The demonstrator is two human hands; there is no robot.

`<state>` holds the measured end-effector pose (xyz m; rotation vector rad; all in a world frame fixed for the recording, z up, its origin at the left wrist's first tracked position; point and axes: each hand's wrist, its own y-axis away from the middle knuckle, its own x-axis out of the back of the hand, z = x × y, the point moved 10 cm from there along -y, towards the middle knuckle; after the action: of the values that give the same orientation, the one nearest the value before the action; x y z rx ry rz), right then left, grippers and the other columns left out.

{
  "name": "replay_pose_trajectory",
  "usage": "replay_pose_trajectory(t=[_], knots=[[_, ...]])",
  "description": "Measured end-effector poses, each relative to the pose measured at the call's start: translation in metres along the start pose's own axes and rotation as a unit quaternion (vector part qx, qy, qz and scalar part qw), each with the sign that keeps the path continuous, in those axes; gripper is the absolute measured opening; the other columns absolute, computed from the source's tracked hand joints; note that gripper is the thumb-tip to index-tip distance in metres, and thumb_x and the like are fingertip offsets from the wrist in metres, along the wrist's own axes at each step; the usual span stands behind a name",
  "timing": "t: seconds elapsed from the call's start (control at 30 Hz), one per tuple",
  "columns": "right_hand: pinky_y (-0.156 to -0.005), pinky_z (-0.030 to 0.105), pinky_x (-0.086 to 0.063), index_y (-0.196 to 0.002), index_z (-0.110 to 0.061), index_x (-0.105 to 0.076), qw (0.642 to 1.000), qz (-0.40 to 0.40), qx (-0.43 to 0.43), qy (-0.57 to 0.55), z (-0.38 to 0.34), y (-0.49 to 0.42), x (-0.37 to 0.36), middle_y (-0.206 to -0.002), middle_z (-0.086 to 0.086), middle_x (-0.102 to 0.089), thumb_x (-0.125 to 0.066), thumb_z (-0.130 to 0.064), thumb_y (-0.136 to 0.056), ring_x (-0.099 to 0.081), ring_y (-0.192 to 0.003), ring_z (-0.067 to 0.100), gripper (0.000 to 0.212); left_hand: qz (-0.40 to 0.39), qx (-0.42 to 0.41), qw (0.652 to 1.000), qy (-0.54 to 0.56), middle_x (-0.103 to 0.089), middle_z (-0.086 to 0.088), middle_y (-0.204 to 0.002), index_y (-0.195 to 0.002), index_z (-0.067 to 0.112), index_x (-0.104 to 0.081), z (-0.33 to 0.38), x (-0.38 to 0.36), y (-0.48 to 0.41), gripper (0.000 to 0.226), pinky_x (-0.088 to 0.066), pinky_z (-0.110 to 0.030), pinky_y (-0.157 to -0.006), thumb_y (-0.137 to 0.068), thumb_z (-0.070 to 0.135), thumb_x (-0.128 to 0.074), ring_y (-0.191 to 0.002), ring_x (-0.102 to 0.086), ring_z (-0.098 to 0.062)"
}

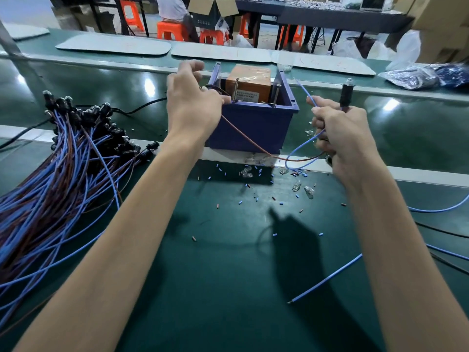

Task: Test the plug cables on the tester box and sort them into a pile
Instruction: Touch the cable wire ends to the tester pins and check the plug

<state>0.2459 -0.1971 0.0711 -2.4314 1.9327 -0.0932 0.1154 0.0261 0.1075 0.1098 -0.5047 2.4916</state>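
Testing step, by the look of it: one cable in hand, not yet sorted. Pinching the brown lead (243, 134) with the left hand (195, 102), fingers curled, right at the near-left corner of the box (253, 128); contact with a terminal there hidden behind the fingers, so cannot tell. Gripping the same cable's plug (346, 96) in the right hand (347, 141), bulb (349, 81) upward, with the blue lead (303, 89) pinched alongside, free tip up in the air and apart from the box. Hands well apart, one at each side of the box.

Next, most likely: bring the blue tip across to the right screw (276, 96), hold the brown tip at its own side, watch the bulb. Calls for a firm pinch close to each tip, given such thin, springy leads, and for no crossing of the two bare ends. After that, over to the pile (63, 161) at the left, with plugs bunched at its far end.

Inside the box, open on top: an orange block (247, 82) with a printed label, toward the back; the left screw (236, 88) and the right one upright in front of it. Outside, on the belt (177, 250) by its foot: snipped bits (253, 194) of blue and brown insulation and a few spare bulbs (297, 186). Further right, a loose wire (327, 278), blue, well apart from the pile.
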Motion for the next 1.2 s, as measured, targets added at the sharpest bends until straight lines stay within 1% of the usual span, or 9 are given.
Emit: replay_pose_trajectory(t=[0.07, 0.13, 0.23, 0.4, 0.5, 0.6, 0.83, 0.97, 1.2], knots=[[-0.037, 0.014, -0.022, -0.086, -0.022, -0.067, 1.000, 0.013, -0.006, 0.009, 0.001, -0.001, 0.003, -0.060, -0.007, -0.035, -0.047, -0.006, -0.093, -0.027, -0.047, 0.005, 0.026, -0.020, 0.001, 0.999, -0.027, -0.040, -0.002, -0.115, -0.132, 0.007, -0.043, -0.003, -0.005, -0.002, 0.040, -0.054, -0.031, -0.090, -0.093, -0.006, -0.042, -0.084, -0.071, -0.013], [-0.036, 0.014, -0.021, -0.081, -0.020, -0.060, 1.000, 0.014, -0.016, 0.014, 0.003, -0.003, 0.003, -0.060, -0.007, -0.033, -0.044, -0.009, -0.096, -0.026, -0.045, 0.003, 0.024, -0.052, 0.008, 0.998, -0.042, -0.048, -0.001, -0.103, -0.102, 0.010, -0.050, -0.007, -0.011, -0.002, 0.020, -0.055, -0.034, -0.089, -0.094, -0.006, -0.042, -0.087, -0.072, -0.018], [-0.035, 0.015, -0.019, -0.090, -0.016, -0.056, 0.999, -0.002, -0.024, 0.024, 0.006, -0.004, -0.002, -0.061, -0.006, -0.033, -0.041, -0.013, -0.099, -0.024, -0.037, 0.003, 0.018, -0.086, 0.045, 0.994, -0.043, -0.067, -0.001, -0.084, -0.075, 0.023, -0.049, -0.020, -0.016, 0.000, 0.033, -0.056, -0.037, -0.088, -0.092, -0.005, -0.041, -0.079, -0.073, -0.020], [-0.036, 0.015, -0.022, -0.122, 0.011, -0.052, 0.997, -0.007, -0.018, 0.070, 0.008, -0.003, -0.007, -0.072, -0.013, -0.045, -0.037, -0.005, -0.095, -0.027, -0.046, 0.006, 0.034, -0.136, 0.056, 0.982, -0.121, -0.072, -0.001, -0.076, -0.104, 0.016, -0.060, -0.029, -0.020, 0.005, 0.038, -0.055, -0.034, -0.088, -0.083, -0.004, -0.036, -0.064, -0.073, -0.018], [-0.037, 0.014, -0.024, -0.118, 0.008, -0.058, 0.997, -0.007, -0.019, 0.068, 0.009, -0.003, -0.005, -0.079, -0.016, -0.049, -0.037, 0.001, -0.090, -0.029, -0.050, 0.007, 0.036, -0.145, 0.057, 0.978, -0.142, -0.074, -0.010, -0.080, -0.078, 0.030, -0.049, -0.026, -0.019, 0.008, 0.036, -0.056, -0.033, -0.086, -0.083, -0.005, -0.042, -0.064, -0.073, -0.020], [-0.037, 0.014, -0.023, -0.112, -0.015, -0.064, 0.999, -0.018, -0.021, 0.047, 0.011, -0.004, -0.005, -0.066, -0.009, -0.050, -0.039, -0.001, -0.093, -0.031, -0.049, 0.005, 0.035, -0.148, 0.049, 0.976, -0.154, -0.074, -0.017, -0.090, -0.066, 0.030, -0.038, -0.023, -0.017, 0.008, 0.041, -0.056, -0.034, -0.086, -0.082, -0.006, -0.046, -0.068, -0.073, -0.022], [-0.036, 0.012, -0.024, -0.111, 0.002, -0.063, 0.996, -0.031, -0.041, 0.066, 0.020, -0.006, -0.008, -0.073, -0.014, -0.054, -0.040, -0.003, -0.092, -0.034, -0.038, 0.000, 0.031, -0.157, 0.075, 0.978, -0.114, -0.073, -0.007, -0.083, -0.109, 0.027, -0.055, -0.034, -0.020, 0.008, 0.047, -0.056, -0.025, -0.081, -0.083, -0.008, -0.039, -0.062, -0.072, -0.016], [-0.035, 0.012, -0.023, -0.096, -0.022, -0.066, 0.996, -0.061, -0.041, 0.048, 0.019, -0.004, -0.014, -0.064, -0.007, -0.048, -0.040, -0.004, -0.094, -0.032, -0.037, 0.001, 0.032, -0.172, 0.082, 0.976, -0.107, -0.071, -0.002, -0.084, -0.122, 0.023, -0.057, -0.036, -0.023, 0.007, 0.052, -0.056, -0.033, -0.087, -0.083, -0.007, -0.039, -0.062, -0.072, -0.018], [-0.035, 0.012, -0.023, -0.084, -0.024, -0.067, 0.996, -0.071, -0.039, 0.039, 0.018, -0.002, -0.015, -0.062, -0.004, -0.043, -0.039, 0.000, -0.092, -0.031, -0.038, 0.001, 0.038, -0.181, 0.075, 0.974, -0.111, -0.071, -0.002, -0.081, -0.121, 0.023, -0.057, -0.037, -0.025, 0.007, 0.058, -0.056, -0.033, -0.087, -0.082, -0.009, -0.029, -0.059, -0.071, -0.017]])
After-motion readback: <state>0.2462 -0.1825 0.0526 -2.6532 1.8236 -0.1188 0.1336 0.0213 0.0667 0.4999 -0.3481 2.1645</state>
